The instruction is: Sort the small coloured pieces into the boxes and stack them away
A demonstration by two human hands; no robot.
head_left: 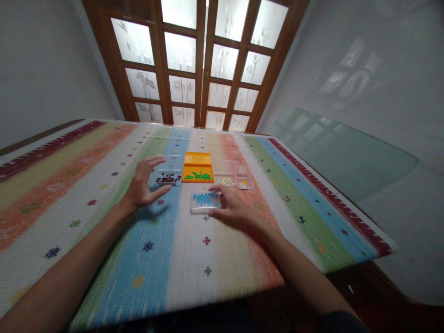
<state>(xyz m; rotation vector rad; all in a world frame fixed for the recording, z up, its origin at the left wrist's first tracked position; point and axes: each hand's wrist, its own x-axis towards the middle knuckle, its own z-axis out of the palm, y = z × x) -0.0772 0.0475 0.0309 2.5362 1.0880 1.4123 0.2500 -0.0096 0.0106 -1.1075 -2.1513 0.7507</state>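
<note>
My left hand [144, 182] hovers open, thumb and fingers curved around the left end of a clear box of dark red pieces [169, 177], close to it but with no firm grip. My right hand [233, 208] rests on the tablecloth with its fingers on the right edge of a clear box of blue pieces [206, 201]. Behind these stand an orange box with green pieces [197, 169], a clear box of pale yellow pieces [225, 179] and a small clear box with yellow and white pieces [243, 182].
The table carries a striped, multicoloured cloth [104, 194] whose near edge runs across the bottom of the view. A wooden door with frosted glass panes [194, 60] stands behind the table. To the right a glass sheet [340, 152] leans against the wall.
</note>
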